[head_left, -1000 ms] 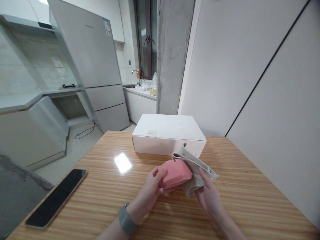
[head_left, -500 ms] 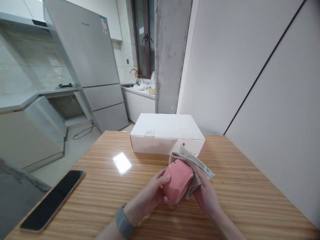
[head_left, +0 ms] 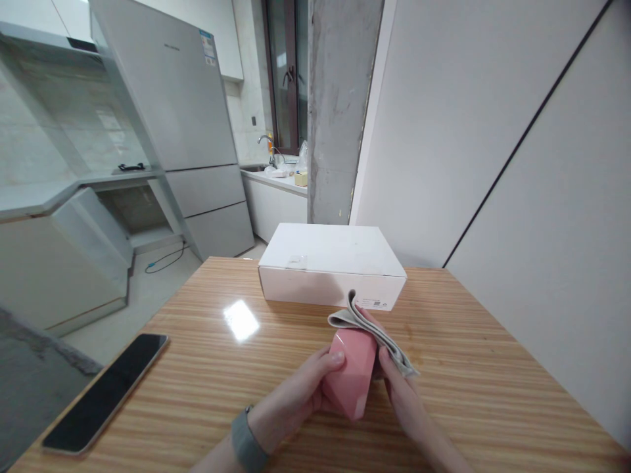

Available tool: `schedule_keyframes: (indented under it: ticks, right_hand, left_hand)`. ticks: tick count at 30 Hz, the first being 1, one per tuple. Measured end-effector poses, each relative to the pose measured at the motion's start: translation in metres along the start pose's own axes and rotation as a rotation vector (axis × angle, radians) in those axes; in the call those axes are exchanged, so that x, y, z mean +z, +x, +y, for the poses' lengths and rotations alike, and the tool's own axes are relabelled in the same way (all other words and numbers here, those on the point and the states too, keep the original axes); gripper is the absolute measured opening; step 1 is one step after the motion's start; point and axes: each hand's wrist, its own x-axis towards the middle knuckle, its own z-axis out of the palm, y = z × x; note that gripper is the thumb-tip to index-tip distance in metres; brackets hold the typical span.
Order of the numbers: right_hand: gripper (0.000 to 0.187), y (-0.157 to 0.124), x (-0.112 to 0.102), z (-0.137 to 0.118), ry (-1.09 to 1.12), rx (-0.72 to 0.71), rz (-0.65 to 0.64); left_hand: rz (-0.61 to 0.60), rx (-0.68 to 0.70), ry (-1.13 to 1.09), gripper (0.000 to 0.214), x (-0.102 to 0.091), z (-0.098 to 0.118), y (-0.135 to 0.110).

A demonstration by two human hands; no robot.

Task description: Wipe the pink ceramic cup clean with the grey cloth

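Note:
A pink faceted object (head_left: 351,378), which looks like a small pot or cup, is gripped by my left hand (head_left: 315,381), thumb on its near face. Its opening does not show. My right hand (head_left: 397,384) is closed on a folded grey cloth (head_left: 367,328), which lies against the top and right side of the pink object. Some fingers of the right hand are behind the cloth. Both things are held above the wooden table (head_left: 207,394).
A white box (head_left: 330,256) stands at the table's far side, just beyond my hands. On the left edge lies a black phone (head_left: 106,394). A white wall (head_left: 493,131) borders the right; a fridge (head_left: 172,112) and kitchen counter (head_left: 276,180) are farther back.
The pink object has turned more upright and come slightly lower. The cloth has shifted left and down with my right hand, now covering the object's top edge.

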Motion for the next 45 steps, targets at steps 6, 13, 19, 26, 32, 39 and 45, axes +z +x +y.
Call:
schedule_keyframes:
  ticks: [6,13,19,26,32,39,45]
  right_hand:
    - [0.048,-0.002,0.009,-0.007,-0.020,-0.022,-0.081]
    - [0.055,0.006,0.008,0.006,0.089,0.166,0.112]
    - [0.059,0.011,0.004,0.006,0.130,0.238,0.185]
    - [0.054,0.004,0.005,0.010,0.140,0.178,0.130]
    - [0.052,-0.008,0.006,0.003,-0.017,0.060,-0.019]
    - [0.044,-0.011,0.002,0.002,-0.161,-0.021,-0.154]
    - [0.052,-0.003,0.010,0.002,0.030,0.144,0.048]
  left_hand:
    - [-0.011,0.078,-0.056,0.052,0.005,0.003,-0.002]
    - [0.086,0.112,-0.055,0.067,0.013,0.007,-0.005]
    - [-0.044,0.120,-0.023,0.082,0.015,0.012,-0.006]
    - [0.047,0.177,0.087,0.082,0.008,0.004,0.000]
    - [0.098,0.226,0.092,0.079,0.007,0.003,0.000]
    - [0.118,0.201,-0.019,0.064,0.009,0.004,-0.001]
    - [0.103,0.172,0.000,0.071,0.011,0.002,0.000]
